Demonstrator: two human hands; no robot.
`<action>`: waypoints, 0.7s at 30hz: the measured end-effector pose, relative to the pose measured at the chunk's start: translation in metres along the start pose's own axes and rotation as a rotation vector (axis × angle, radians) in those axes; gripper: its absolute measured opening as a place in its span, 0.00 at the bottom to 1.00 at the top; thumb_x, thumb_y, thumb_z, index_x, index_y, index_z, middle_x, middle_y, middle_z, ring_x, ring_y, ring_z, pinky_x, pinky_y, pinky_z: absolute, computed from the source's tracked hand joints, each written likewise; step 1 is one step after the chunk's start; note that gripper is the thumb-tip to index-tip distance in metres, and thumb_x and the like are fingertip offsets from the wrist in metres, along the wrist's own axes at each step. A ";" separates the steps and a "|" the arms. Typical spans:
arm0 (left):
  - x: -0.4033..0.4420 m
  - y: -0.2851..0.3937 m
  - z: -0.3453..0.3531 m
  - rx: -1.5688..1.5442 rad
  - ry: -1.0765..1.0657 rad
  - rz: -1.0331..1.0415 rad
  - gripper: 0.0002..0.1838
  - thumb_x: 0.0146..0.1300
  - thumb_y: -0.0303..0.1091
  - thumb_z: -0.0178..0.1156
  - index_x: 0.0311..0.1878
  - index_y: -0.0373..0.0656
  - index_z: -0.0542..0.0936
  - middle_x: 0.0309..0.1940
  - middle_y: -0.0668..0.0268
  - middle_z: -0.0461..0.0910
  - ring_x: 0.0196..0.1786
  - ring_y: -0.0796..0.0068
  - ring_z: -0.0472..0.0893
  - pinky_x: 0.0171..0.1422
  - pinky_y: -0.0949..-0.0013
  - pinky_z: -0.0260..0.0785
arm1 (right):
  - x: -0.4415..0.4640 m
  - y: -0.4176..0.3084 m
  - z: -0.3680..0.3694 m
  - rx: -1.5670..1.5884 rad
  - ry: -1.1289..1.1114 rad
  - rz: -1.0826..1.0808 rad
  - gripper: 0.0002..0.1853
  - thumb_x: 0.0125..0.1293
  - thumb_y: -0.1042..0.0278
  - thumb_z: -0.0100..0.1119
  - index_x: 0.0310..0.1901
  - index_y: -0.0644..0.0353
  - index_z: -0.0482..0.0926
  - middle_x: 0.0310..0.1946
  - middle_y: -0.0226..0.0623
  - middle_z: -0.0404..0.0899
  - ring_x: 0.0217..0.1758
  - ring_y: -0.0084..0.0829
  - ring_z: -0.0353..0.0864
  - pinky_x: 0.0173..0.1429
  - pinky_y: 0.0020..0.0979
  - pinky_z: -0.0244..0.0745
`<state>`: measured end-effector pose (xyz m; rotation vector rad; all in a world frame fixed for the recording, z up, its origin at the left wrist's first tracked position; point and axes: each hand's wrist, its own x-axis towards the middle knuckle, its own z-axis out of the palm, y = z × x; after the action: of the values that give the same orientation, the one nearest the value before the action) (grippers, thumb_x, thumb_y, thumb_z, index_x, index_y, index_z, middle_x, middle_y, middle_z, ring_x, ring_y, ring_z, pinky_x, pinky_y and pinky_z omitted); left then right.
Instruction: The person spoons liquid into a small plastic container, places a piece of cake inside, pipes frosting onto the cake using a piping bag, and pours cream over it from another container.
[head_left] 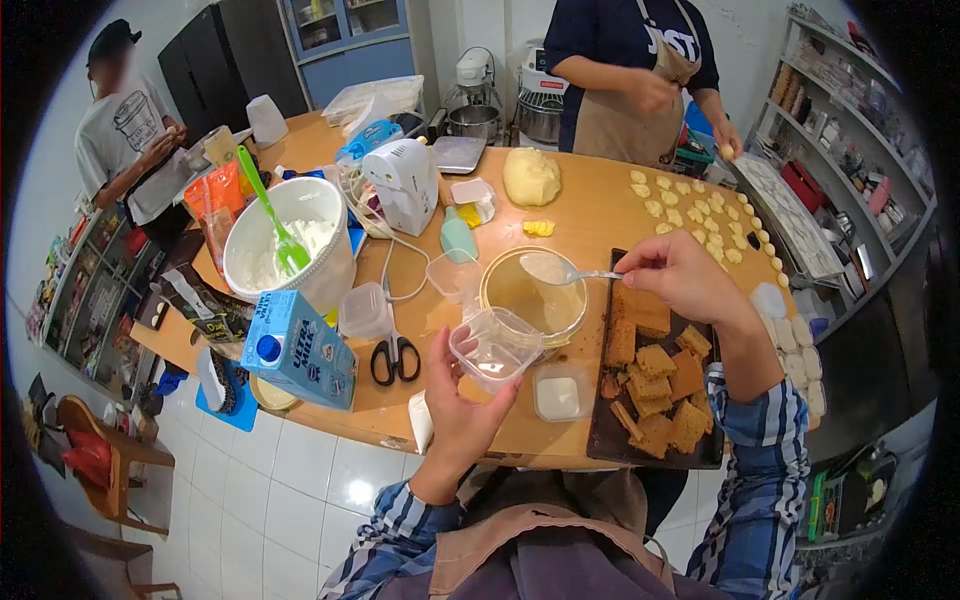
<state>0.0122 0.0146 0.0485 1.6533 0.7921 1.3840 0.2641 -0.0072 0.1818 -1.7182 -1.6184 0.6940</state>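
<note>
My left hand (pixel 462 412) is closed around a small clear plastic container (pixel 497 350), tilted above the table's front part. Between the fingers of my right hand (pixel 668 272) is the handle of a metal spoon (pixel 575 274). The spoon's bowl hangs over a round tub (pixel 532 300) holding something pale; its exact contents I cannot make out. Just right of the held container, a square container (pixel 562 392) with white content stands on the table. Below my right hand lies a dark tray (pixel 625 440) with several pieces of brown cake (pixel 652 388).
On the left are a white bucket (pixel 340 262) with a green spatula (pixel 288 240), a milk carton (pixel 298 350), scissors (pixel 397 358) and a hand mixer (pixel 402 185). A dough ball (pixel 532 178) and small dough pieces (pixel 700 212) lie farther back. Two other people (pixel 630 90) stand around the table.
</note>
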 end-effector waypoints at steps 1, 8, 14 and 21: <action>0.000 0.001 0.000 0.016 -0.002 -0.004 0.47 0.42 0.20 0.67 0.64 0.39 0.50 0.56 0.55 0.63 0.56 0.65 0.67 0.60 0.64 0.63 | -0.001 -0.002 0.000 0.004 0.000 -0.008 0.08 0.51 0.75 0.57 0.33 0.69 0.80 0.21 0.33 0.77 0.25 0.20 0.72 0.31 0.24 0.67; 0.003 0.004 0.001 0.064 -0.010 -0.005 0.47 0.42 0.22 0.68 0.64 0.39 0.50 0.57 0.55 0.62 0.57 0.64 0.67 0.59 0.63 0.64 | -0.019 -0.033 0.011 0.026 -0.045 -0.026 0.09 0.51 0.74 0.57 0.34 0.68 0.79 0.21 0.37 0.78 0.25 0.25 0.75 0.33 0.26 0.69; 0.002 0.004 0.003 -0.013 -0.021 -0.003 0.47 0.42 0.21 0.68 0.64 0.39 0.49 0.57 0.54 0.61 0.58 0.63 0.67 0.61 0.63 0.63 | -0.030 -0.047 0.039 -0.523 0.012 -0.474 0.04 0.46 0.74 0.57 0.26 0.63 0.78 0.25 0.41 0.75 0.32 0.38 0.76 0.35 0.34 0.72; -0.001 -0.001 0.002 -0.066 -0.011 -0.021 0.48 0.42 0.19 0.67 0.64 0.40 0.47 0.57 0.55 0.60 0.59 0.64 0.66 0.62 0.63 0.64 | -0.040 -0.065 0.054 -0.815 0.165 -0.717 0.02 0.42 0.70 0.54 0.20 0.57 0.74 0.23 0.33 0.69 0.30 0.32 0.72 0.31 0.30 0.70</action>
<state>0.0137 0.0137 0.0472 1.5963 0.7473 1.3711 0.1774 -0.0405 0.1951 -1.4226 -2.3592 -0.5082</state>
